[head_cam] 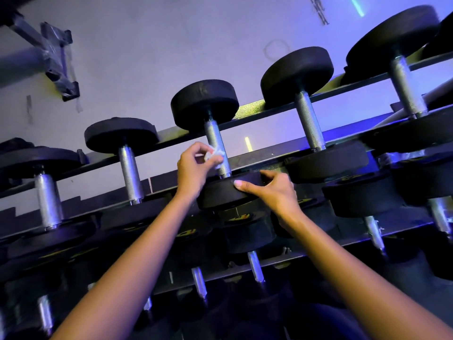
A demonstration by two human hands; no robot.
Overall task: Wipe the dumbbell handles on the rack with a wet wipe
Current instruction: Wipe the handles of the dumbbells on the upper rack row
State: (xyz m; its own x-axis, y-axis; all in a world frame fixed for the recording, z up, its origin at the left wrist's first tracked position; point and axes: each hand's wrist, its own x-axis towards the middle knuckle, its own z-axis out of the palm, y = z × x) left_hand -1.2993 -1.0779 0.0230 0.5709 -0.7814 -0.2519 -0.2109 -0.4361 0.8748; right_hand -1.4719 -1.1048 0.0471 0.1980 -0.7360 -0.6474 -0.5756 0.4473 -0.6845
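Both forearms reach up from six o'clock toward the rack [277,107], whose top shelf rails run from nine o'clock up toward two o'clock and carry a row of dumbbells lying across them, handles bridging the gap between the rails. That layout leaves each handle exposed all round. The middle dumbbell [205,102] is the one in work: the right hand [270,190] clasps the rim of its near head, probably to stop it rolling. The left hand [193,168] pinches a crumpled wet wipe [215,153] against the knurled handle [218,148], low on the bar. Neighbouring handles at nine and three o'clock stand well apart, so the wrist has room to turn; the near head limits downward strokes.
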